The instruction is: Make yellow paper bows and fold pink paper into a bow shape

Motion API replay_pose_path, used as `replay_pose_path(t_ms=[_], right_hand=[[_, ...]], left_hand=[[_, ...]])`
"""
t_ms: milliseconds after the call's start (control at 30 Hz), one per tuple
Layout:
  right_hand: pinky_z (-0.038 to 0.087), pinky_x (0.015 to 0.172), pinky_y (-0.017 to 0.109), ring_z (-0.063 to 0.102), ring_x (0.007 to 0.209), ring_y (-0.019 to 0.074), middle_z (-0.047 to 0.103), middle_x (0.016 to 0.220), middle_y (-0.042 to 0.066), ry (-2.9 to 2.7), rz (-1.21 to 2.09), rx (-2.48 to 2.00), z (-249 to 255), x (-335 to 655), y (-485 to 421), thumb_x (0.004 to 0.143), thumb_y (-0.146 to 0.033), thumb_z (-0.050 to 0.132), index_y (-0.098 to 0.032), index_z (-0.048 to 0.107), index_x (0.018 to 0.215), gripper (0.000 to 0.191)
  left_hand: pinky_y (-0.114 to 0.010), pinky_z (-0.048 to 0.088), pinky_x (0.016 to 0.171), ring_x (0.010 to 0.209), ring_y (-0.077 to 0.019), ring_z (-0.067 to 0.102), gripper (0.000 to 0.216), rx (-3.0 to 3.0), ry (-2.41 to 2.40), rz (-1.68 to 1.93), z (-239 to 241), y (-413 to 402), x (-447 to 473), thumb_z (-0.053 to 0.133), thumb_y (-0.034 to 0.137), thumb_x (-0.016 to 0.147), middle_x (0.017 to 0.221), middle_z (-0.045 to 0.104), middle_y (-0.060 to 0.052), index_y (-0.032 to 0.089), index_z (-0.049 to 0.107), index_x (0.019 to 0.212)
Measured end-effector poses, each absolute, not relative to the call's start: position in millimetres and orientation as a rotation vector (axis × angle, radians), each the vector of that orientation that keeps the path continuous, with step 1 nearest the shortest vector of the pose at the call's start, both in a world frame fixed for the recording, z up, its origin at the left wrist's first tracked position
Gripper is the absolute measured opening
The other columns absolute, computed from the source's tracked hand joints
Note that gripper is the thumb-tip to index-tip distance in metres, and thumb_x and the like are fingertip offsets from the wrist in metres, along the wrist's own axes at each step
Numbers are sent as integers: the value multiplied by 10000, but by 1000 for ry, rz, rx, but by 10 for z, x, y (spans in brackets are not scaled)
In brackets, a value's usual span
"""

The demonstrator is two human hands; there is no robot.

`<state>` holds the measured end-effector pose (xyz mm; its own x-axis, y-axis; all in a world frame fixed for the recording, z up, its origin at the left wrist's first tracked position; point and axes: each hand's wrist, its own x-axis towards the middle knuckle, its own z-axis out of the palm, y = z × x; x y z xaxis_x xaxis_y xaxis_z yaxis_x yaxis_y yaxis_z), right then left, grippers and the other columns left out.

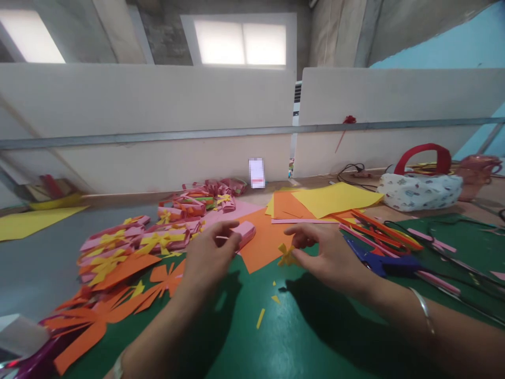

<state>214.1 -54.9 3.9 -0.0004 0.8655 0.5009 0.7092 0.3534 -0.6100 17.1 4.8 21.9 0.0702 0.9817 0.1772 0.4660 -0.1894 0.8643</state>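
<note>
My left hand [211, 252] is closed around a small pink folded paper piece [243, 232], held just above the green table [300, 337]. My right hand [329, 255] pinches a tiny yellow cut paper piece [286, 255] between thumb and fingers; a thin bangle sits on that wrist. Both hands hover over an orange paper sheet [263, 243], a hand's width apart. Small yellow paper scraps [261, 318] lie on the green surface below the hands.
Left of my hands lies a heap of pink, yellow and orange paper bows [130, 247]. Blue-handled scissors [381, 263] and paper strips lie to the right. Yellow and orange sheets [335, 199] lie behind, with a patterned bag [420, 189] with red handle. White partition boards stand at the back.
</note>
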Motion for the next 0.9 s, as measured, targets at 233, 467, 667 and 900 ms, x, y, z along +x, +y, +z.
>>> replay_pose_path(t_ms=[233, 467, 667, 900], right_hand=[[475, 679, 262, 599, 716, 125, 671, 768, -6, -1685, -89, -1217, 65, 2143, -593, 725, -102, 645, -195, 628, 963, 256], [436, 679, 287, 542, 712, 145, 649, 712, 27, -1982, -414, -941, 100, 2074, -644, 806, -69, 560, -157, 622, 757, 119], [414, 653, 291, 514, 710, 153, 655, 744, 41, -2219, -350, -950, -26, 2036, -603, 839, -153, 550, -155, 650, 751, 133], [464, 776, 262, 590, 876, 139, 659, 991, 35, -2388, 55, -1114, 493, 2338, -680, 825, -148, 541, -219, 650, 957, 185]], left_hand=[[-156, 276, 442, 414, -35, 335, 317, 1244, 1093, 1010, 200, 21, 171, 628, 327, 725, 483, 448, 81, 158, 633, 992], [-215, 411, 523, 622, -137, 587, 441, 929, 830, 584, 139, -285, 428, 514, 524, 797, 723, 641, -87, 102, 644, 805], [-166, 405, 541, 530, -58, 517, 99, 939, 731, 518, 45, -270, 423, 624, 184, 748, 619, 574, -11, 102, 632, 693], [-147, 364, 459, 498, -60, 537, 86, 976, 928, 538, 27, -201, 446, 532, 94, 760, 690, 648, -70, 99, 617, 747]])
